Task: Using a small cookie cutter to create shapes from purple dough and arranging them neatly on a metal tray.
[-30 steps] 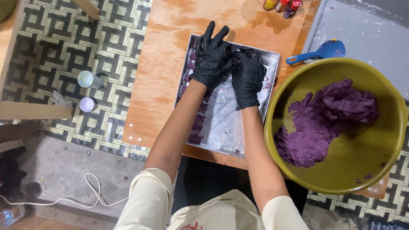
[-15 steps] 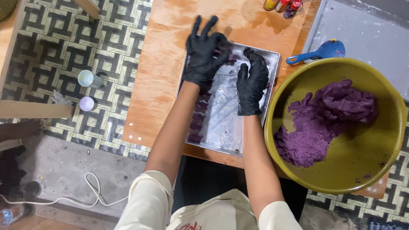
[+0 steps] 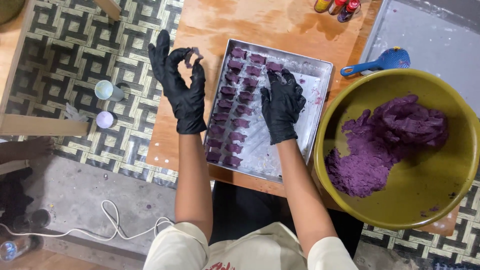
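Wooden desk [image 3: 240, 25] over woven mat. Left hand [image 3: 181, 82] pinches purple dough piece [image 3: 192, 54], fingers half-curled. Right hand [image 3: 281, 105] open, flat on metal tray [image 3: 320, 67] w/ shaped rows. Dough prob. soft, sticky, deforms easily; lift by edges.

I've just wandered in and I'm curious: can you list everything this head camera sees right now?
Metal tray: one, silver, on the wooden table.
Shaped dough pieces: about twenty, purple, in rows on the tray's left half.
Bowl: one, olive-yellow, right of the tray.
Dough mass: one, purple, inside the bowl.
Scoop: one, blue, above the bowl.
Bottles: three, coloured, top edge of the table.
Wooden table: one, orange-brown.
Small cups: two, pale, on the woven mat at left.
Cable: one, white, on the floor.
Left hand: black glove, raised, pinching a small purple piece.
Right hand: black glove, over the tray.
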